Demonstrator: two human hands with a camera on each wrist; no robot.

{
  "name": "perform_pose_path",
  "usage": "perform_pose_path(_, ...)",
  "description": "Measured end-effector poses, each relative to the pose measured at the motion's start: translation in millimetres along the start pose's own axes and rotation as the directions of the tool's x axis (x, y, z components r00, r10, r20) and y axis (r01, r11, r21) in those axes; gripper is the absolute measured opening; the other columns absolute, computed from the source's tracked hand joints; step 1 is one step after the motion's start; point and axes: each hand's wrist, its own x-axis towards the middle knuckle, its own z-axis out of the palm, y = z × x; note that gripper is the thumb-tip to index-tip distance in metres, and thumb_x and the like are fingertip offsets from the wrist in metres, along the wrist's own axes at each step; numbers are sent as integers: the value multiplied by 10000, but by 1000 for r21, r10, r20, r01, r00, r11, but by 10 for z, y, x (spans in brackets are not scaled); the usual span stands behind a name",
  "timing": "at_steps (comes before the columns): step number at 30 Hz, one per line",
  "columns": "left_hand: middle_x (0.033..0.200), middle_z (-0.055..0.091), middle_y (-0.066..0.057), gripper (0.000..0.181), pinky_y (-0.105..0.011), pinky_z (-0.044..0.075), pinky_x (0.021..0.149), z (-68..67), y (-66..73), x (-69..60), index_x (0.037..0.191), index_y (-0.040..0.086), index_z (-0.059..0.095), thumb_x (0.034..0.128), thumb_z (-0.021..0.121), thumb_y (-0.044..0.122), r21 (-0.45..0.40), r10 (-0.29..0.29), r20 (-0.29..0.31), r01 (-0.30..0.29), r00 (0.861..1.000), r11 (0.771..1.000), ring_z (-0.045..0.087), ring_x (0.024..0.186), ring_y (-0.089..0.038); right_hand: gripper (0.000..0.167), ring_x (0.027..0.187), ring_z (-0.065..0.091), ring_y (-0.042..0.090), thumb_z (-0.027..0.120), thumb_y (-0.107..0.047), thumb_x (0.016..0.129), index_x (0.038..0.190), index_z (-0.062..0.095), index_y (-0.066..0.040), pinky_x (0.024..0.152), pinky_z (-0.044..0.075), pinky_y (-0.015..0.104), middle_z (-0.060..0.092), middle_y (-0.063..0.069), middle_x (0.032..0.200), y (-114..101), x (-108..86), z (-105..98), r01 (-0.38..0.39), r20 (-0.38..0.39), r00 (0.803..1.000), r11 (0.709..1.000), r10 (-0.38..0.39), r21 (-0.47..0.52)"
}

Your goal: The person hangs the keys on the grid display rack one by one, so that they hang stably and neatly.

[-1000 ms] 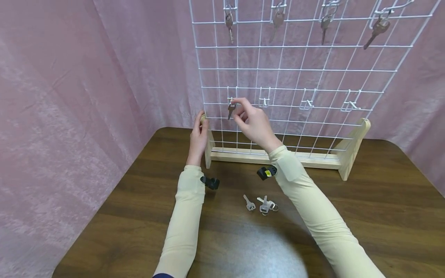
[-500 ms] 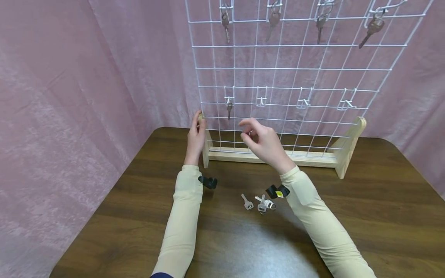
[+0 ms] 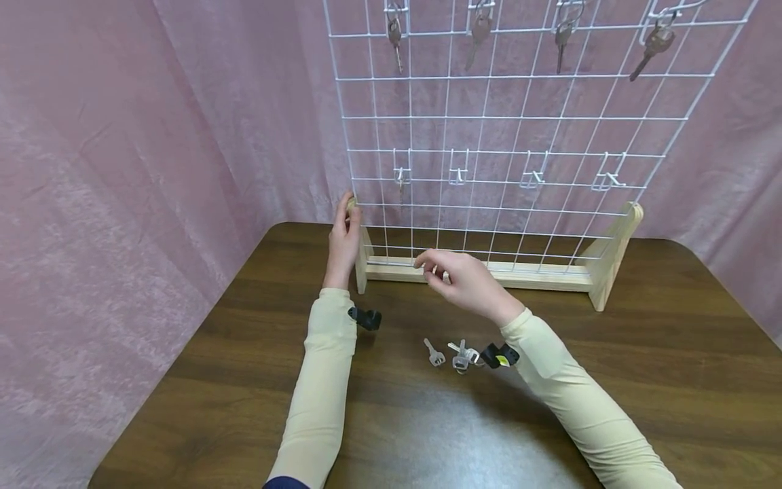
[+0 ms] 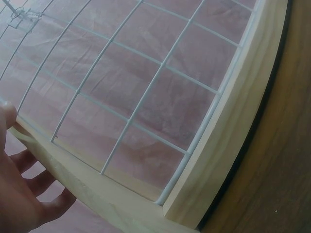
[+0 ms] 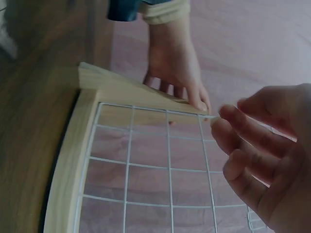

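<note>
The left hand (image 3: pixel 345 238) grips the top of the rack's left wooden side (image 3: pixel 362 261); the left wrist view shows its fingers curled around the wood (image 4: pixel 92 189). In front of the lower part of the white wire grid (image 3: pixel 482 118) hangs the right hand (image 3: pixel 467 282), empty, its fingers loosely bent. A key (image 3: pixel 401 187) hangs from the leftmost hook of the lower row. On the table below the right hand lie a single key (image 3: pixel 435 354) and a small cluster of keys (image 3: pixel 461 358).
Several keys hang on the upper hooks, among them one at the far right (image 3: pixel 658 42). Three lower hooks, one of them at the right (image 3: pixel 607 180), carry nothing. The right wooden side (image 3: pixel 613 261) stands on the brown table (image 3: pixel 244 380). Pink cloth (image 3: pixel 183 136) hangs behind.
The right hand has moved away from the lower left hook and down toward the table, leaving the key hanging there. The left hand keeps its grip on the wooden side.
</note>
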Motion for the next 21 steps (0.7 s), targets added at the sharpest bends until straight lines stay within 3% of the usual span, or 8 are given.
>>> perform_pose_path(4, 1350, 552, -159, 487, -491, 444, 930, -5, 1, 1, 1481, 343, 361, 1016, 403, 482, 2, -4, 2, 4, 1000, 1000, 550, 1166, -311, 176, 763, 615, 79, 610, -58, 912, 1076, 659, -98, 691, 526, 271, 697, -1, 895, 15, -59, 23, 54, 156, 987, 997, -45, -54)
perform_pose_path(9, 1381, 524, -202, 471, -489, 437, 955, -57, 268, -117, 1506, 251, 339, 1048, 399, 339, -1, -33, 38, 33, 999, 999, 530, 1203, -352, 304, 772, 606, 52, 622, -162, 935, 1237, 594, -179, 696, 507, 235, 682, -26, 1016, 55, -199, 15, 45, 362, 932, 996, -15, -75)
perform_pose_path(11, 1394, 512, -207, 475, -488, 432, 960, -63, 290, -127, 1511, 221, 333, 1049, 404, 305, -11, -47, 50, 48, 998, 999, 522, 1215, -356, 354, 811, 621, 60, 627, -181, 937, 1285, 564, -201, 716, 511, 243, 672, -22, 1080, 99, -265, 13, 27, 404, 915, 997, 1, -65)
perform_pose_path(16, 1397, 516, -166, 486, -488, 425, 948, -27, 20, -8, 1502, 318, 336, 1031, 405, 416, -22, -34, 40, 34, 999, 999, 525, 1205, -332, 373, 777, 608, 52, 661, -189, 916, 1280, 583, -199, 734, 514, 274, 641, -26, 1169, 153, -345, 20, 30, 443, 896, 997, 8, -78)
perform_pose_path(19, 1391, 522, -149, 486, -483, 431, 940, -10, -11, 7, 1492, 352, 340, 1022, 397, 461, -6, -13, 23, 13, 1000, 1000, 534, 1186, -316, 356, 767, 621, 76, 666, -214, 913, 1261, 595, -205, 725, 512, 288, 623, -25, 1210, 137, -351, 43, 35, 472, 881, 994, 18, -103)
perform_pose_path(21, 1391, 525, -144, 488, -484, 436, 939, 2, -21, 13, 1488, 360, 343, 1018, 392, 481, 7, 3, 10, -3, 1000, 1000, 540, 1174, -301, 376, 807, 644, 109, 678, -234, 905, 1268, 587, -201, 718, 510, 298, 618, -15, 1217, 124, -348, 70, 31, 507, 862, 994, 25, -100)
